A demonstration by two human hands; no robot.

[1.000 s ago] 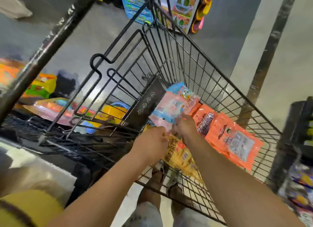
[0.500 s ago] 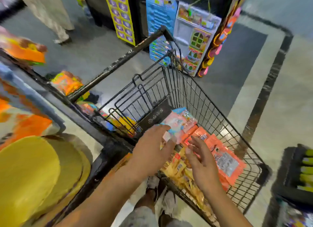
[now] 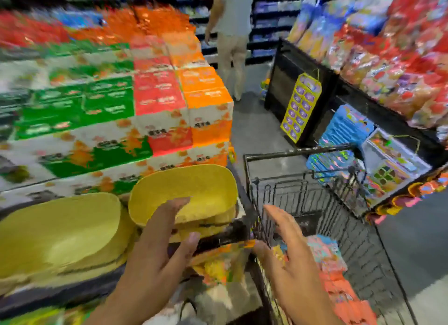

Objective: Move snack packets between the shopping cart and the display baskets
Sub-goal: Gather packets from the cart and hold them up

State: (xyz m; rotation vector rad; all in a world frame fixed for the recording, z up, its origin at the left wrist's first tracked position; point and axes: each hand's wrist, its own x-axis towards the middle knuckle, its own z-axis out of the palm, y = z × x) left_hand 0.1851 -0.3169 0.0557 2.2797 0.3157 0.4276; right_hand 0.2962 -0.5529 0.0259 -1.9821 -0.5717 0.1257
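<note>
My left hand point(image 3: 160, 247) hovers with straight fingers over the near rim of an empty yellow display basket point(image 3: 194, 186). My right hand point(image 3: 288, 249) is spread flat above the left rim of the black wire shopping cart point(image 3: 300, 198) and holds nothing. Pink and blue snack packets point(image 3: 324, 252) and orange packets point(image 3: 346, 298) lie inside the cart. A blurred yellow-orange packet point(image 3: 223, 261) sits low between my two hands; whether either thumb touches it is unclear. A second yellow basket point(image 3: 60, 230) stands at the left.
Stacked green, red and orange cartons point(image 3: 157, 99) rise behind the baskets. A black display rack point(image 3: 315, 87) piled with snack bags and hanging toy cards stands right of the aisle. A person point(image 3: 230, 38) stands in the aisle at the far end.
My view swung up and left from the cart to the display. Both hands let go of the packets in the cart and moved left toward the yellow baskets with fingers spread.
</note>
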